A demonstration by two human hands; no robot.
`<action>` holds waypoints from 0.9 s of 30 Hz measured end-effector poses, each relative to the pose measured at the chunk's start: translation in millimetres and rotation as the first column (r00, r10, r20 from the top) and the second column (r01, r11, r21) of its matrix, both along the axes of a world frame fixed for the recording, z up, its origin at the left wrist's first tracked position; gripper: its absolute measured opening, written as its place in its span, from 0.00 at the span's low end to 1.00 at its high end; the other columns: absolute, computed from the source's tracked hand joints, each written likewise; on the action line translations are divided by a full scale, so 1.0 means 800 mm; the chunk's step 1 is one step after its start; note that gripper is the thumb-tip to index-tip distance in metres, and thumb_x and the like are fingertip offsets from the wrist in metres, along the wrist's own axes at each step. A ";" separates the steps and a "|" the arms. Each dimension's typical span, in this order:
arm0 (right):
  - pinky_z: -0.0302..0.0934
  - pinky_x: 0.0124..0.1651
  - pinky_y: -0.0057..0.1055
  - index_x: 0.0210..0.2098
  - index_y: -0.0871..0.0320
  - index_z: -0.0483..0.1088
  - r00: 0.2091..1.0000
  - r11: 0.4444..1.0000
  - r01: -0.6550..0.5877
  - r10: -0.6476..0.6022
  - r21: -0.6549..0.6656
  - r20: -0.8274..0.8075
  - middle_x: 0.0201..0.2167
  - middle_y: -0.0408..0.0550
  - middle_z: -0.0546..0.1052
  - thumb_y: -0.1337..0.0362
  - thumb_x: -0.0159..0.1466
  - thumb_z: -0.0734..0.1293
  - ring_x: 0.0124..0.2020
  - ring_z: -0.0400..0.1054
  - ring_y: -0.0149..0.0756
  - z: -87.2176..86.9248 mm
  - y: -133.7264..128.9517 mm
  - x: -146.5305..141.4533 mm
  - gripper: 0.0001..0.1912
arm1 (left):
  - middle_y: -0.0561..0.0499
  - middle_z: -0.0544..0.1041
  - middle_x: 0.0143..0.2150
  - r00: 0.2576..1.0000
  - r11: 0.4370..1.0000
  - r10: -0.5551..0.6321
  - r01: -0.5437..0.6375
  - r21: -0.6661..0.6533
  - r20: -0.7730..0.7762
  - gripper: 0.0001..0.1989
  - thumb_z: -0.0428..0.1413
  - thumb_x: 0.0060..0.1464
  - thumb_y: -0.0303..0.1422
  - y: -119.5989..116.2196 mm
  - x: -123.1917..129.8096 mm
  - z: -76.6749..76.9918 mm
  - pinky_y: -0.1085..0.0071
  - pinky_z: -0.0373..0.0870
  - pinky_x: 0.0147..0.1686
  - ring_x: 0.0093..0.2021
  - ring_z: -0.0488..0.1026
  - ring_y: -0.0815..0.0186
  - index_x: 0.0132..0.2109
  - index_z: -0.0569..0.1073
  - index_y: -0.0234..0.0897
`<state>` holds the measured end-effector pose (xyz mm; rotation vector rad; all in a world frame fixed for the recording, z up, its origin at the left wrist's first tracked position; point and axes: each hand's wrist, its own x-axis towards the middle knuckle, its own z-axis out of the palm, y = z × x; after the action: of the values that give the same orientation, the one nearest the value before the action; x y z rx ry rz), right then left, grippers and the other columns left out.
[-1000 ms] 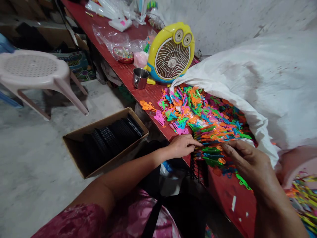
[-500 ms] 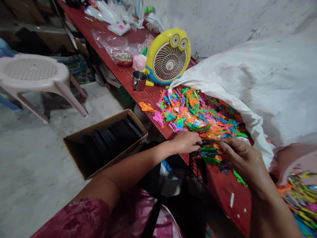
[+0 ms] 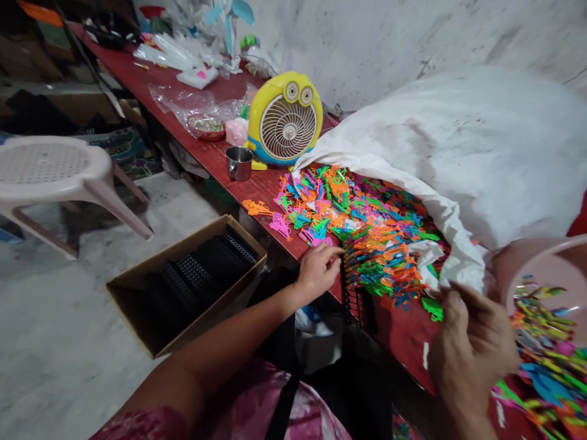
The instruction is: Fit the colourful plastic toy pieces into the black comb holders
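Note:
A heap of small neon plastic shapes (image 3: 353, 214) spills from a white woven sack (image 3: 435, 153) onto the red table (image 3: 211, 156). Along the table edge, a tight row of coloured plastic pieces (image 3: 371, 269) stands on a black comb-like rack (image 3: 353, 305). My left hand (image 3: 316, 272) rests at the table edge, fingertips just beside that row, with fingers apart. My right hand (image 3: 470, 348) is raised, blurred, near a pink basin (image 3: 545, 275) of coloured plastic strips; its fingers pinch together, and I cannot tell whether they hold anything.
A yellow cartoon-faced fan (image 3: 284, 119) and a steel cup (image 3: 238, 163) stand on the table beyond the heap. Below the edge, a cardboard box (image 3: 183, 287) holds black plastic racks. A pale plastic stool (image 3: 55, 171) stands on the concrete floor.
My right hand has lifted off the row of pieces and moved right toward the basin. My left hand has drawn slightly back along the edge. The view has swung left.

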<state>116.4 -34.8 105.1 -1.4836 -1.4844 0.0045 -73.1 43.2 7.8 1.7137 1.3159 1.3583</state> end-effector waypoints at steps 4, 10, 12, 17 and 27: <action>0.61 0.49 0.43 0.47 0.58 0.70 0.989 0.990 0.065 -0.048 -0.123 0.137 0.41 0.53 0.73 0.55 0.67 0.64 0.43 0.68 0.44 -0.074 -0.055 -0.003 0.15 | 0.46 0.71 0.58 0.998 0.974 -0.050 0.056 0.219 -0.030 0.19 0.54 0.61 0.31 0.036 -0.014 0.040 0.61 0.63 0.61 0.60 0.66 0.60 0.59 0.69 0.42; 0.54 0.54 0.51 0.48 0.55 0.72 0.827 0.975 0.047 0.084 -0.217 0.556 0.52 0.57 0.73 0.52 0.68 0.62 0.52 0.66 0.51 -0.119 -0.053 -0.013 0.17 | 0.47 0.71 0.59 0.872 0.841 -0.286 0.428 0.332 -0.398 0.15 0.50 0.66 0.39 0.069 0.004 0.096 0.56 0.58 0.62 0.61 0.64 0.58 0.54 0.76 0.43; 0.51 0.57 0.51 0.47 0.55 0.73 0.805 0.980 0.039 0.086 -0.197 0.587 0.50 0.55 0.74 0.53 0.68 0.61 0.52 0.67 0.48 -0.117 -0.050 -0.010 0.16 | 0.46 0.72 0.58 0.850 0.824 -0.259 0.443 0.354 -0.459 0.15 0.49 0.66 0.40 0.068 0.010 0.098 0.56 0.59 0.61 0.60 0.65 0.58 0.50 0.78 0.42; 0.44 0.63 0.52 0.54 0.54 0.70 0.794 0.985 0.021 0.087 -0.171 0.602 0.54 0.55 0.74 0.51 0.68 0.62 0.56 0.64 0.48 -0.116 -0.059 -0.004 0.20 | 0.48 0.72 0.56 0.820 0.827 -0.140 0.405 0.389 -0.555 0.19 0.45 0.68 0.43 0.056 0.017 0.098 0.57 0.57 0.58 0.58 0.65 0.58 0.47 0.79 0.44; 0.44 0.61 0.52 0.50 0.51 0.75 0.743 0.982 0.081 0.054 -0.170 0.667 0.53 0.47 0.77 0.62 0.70 0.60 0.57 0.64 0.48 -0.123 -0.045 0.090 0.15 | 0.46 0.74 0.45 0.698 0.897 0.107 0.239 0.371 -0.708 0.23 0.44 0.66 0.50 0.006 0.053 0.127 0.56 0.53 0.49 0.48 0.64 0.55 0.43 0.80 0.46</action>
<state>188.0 -70.7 6.3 -1.7509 -2.0951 -0.4607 -31.0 48.3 109.3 2.7849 1.3541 0.9982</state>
